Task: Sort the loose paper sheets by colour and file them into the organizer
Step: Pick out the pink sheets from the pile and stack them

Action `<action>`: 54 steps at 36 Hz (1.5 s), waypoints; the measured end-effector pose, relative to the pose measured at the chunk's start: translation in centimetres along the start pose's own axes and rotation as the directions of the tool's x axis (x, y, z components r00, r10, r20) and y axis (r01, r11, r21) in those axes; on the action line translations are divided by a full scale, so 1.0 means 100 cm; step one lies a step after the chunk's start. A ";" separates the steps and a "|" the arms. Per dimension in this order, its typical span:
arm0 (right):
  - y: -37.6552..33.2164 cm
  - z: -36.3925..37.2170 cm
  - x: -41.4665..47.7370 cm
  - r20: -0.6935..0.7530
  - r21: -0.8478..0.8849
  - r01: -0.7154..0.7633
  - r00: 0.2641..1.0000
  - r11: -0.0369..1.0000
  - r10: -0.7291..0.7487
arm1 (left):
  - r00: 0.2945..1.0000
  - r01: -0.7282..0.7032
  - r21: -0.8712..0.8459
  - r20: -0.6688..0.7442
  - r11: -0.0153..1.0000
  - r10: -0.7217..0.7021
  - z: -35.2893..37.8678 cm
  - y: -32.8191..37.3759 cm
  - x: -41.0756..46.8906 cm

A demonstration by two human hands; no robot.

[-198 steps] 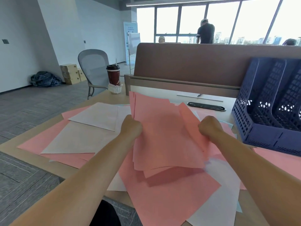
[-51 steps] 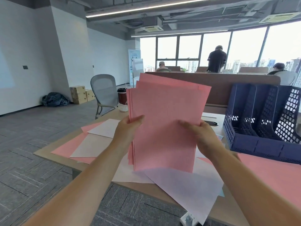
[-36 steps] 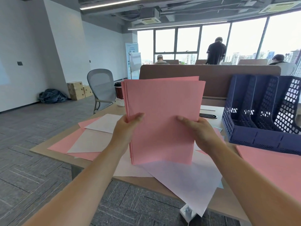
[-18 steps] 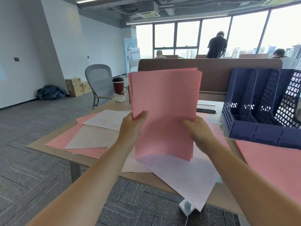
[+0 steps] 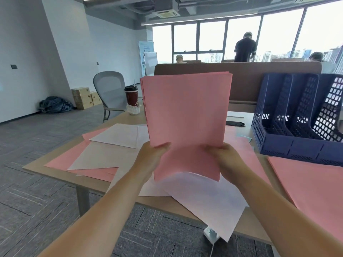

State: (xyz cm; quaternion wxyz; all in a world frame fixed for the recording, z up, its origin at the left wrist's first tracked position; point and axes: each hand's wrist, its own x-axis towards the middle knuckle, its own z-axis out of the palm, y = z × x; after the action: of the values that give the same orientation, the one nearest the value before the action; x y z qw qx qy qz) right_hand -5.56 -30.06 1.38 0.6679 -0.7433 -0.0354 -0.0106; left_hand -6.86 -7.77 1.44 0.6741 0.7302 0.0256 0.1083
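The upright stack of pink paper sheets (image 5: pixel 185 112) is matt and smooth, and its lower part bows softly. The loose white paper sheets (image 5: pixel 207 199) look thin and matt too. The dark blue plastic file organizer (image 5: pixel 289 151) is hard with a faint sheen, its walls a pierced lattice. The pale wood-look worktop (image 5: pixel 124 119) has a smooth, dull finish. The brown divider panel (image 5: pixel 259 80) looks cloth-covered. The grey carpet floor (image 5: pixel 37 201) is rough and ribbed.

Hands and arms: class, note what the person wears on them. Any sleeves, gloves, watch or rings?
Nothing worn shows. Left hand and right hand are ungloved, no ring or watch visible; the left forearm and right forearm are bare to the frame's edge, no sleeve.
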 end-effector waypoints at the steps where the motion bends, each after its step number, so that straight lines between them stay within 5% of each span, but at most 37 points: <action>1: -0.003 -0.003 -0.001 -0.008 -0.013 0.006 1.000 1.000 -0.006 | 1.000 -0.024 0.026 -0.007 0.999 0.024 0.001 0.004 0.000; 6: -0.020 -0.026 -0.012 -0.118 -0.035 0.019 0.993 0.999 -0.023 | 0.994 -0.112 0.096 0.026 0.989 0.110 0.028 0.030 -0.010; 15: -0.036 -0.130 -0.052 -0.387 -0.335 0.020 0.909 0.942 -0.157 | 0.987 0.027 0.032 0.161 0.999 -0.032 0.127 0.054 -0.038; 22: -0.037 -0.217 -0.097 -0.520 -0.456 -0.110 0.839 0.883 -0.164 | 0.950 0.064 0.018 0.304 0.998 -0.066 0.218 0.059 -0.069; 36: 0.016 -0.318 -0.140 -0.586 -0.525 -0.370 0.810 0.767 -0.010 | 0.939 -0.077 0.325 0.342 0.943 -0.041 0.333 0.020 -0.101; 54: 0.054 -0.323 -0.125 -0.571 -0.609 -0.472 0.819 0.637 0.060 | 0.953 -0.148 0.563 0.302 0.813 -0.036 0.329 0.011 -0.114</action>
State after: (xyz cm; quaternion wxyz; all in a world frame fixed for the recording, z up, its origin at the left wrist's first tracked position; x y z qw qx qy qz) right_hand -16.69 -63.19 -1.33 0.2944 -0.9124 0.2606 -0.1134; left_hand -11.73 -42.18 -1.08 0.4124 0.9086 -0.0665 0.0036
